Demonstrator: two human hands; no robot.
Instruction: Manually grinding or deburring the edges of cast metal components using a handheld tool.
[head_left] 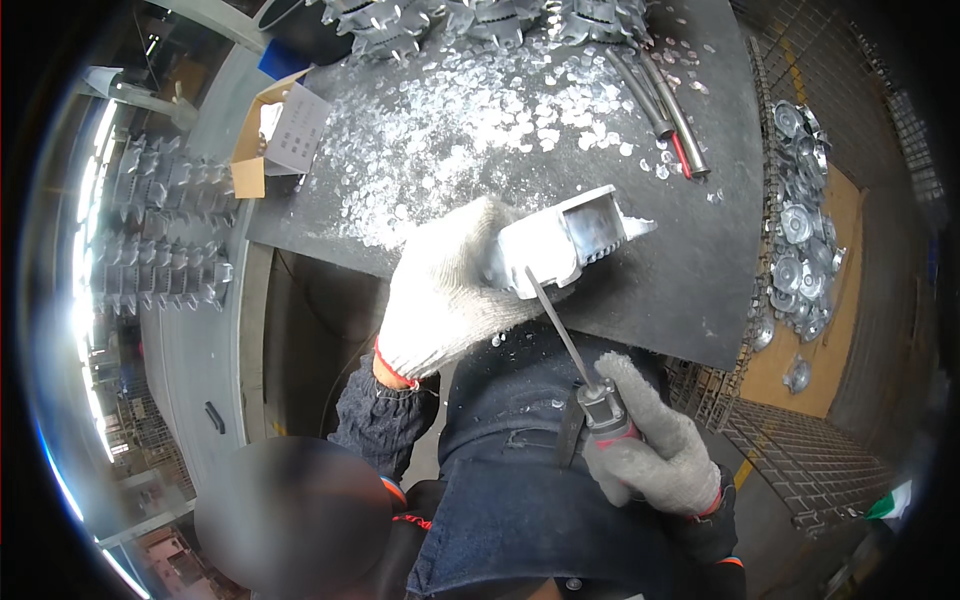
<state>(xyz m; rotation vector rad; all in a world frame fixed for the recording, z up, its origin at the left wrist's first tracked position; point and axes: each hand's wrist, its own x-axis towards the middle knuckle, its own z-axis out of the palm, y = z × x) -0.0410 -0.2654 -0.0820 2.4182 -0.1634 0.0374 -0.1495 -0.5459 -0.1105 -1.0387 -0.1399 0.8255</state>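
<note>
My left hand (445,280), in a white knit glove with a red cuff, grips a silvery metal casting (540,245) above the near edge of the dark worktable. The casting has a square opening and a toothed edge on its right side. Wrapped round the body of a handheld power file (604,408) is my right hand (665,455), gloved too. The tool's long thin blade (560,325) points up and left, its tip at the casting's lower edge. Part of the tool body is hidden by my fingers.
Shiny metal flakes (450,120) cover much of the worktable (700,260). Two metal tubes (660,100) lie at the far right, an open carton (295,130) at the left. Finned castings (490,20) stand at the back, with more stacked left (165,270). Round castings (795,220) lie beyond wire mesh (765,170).
</note>
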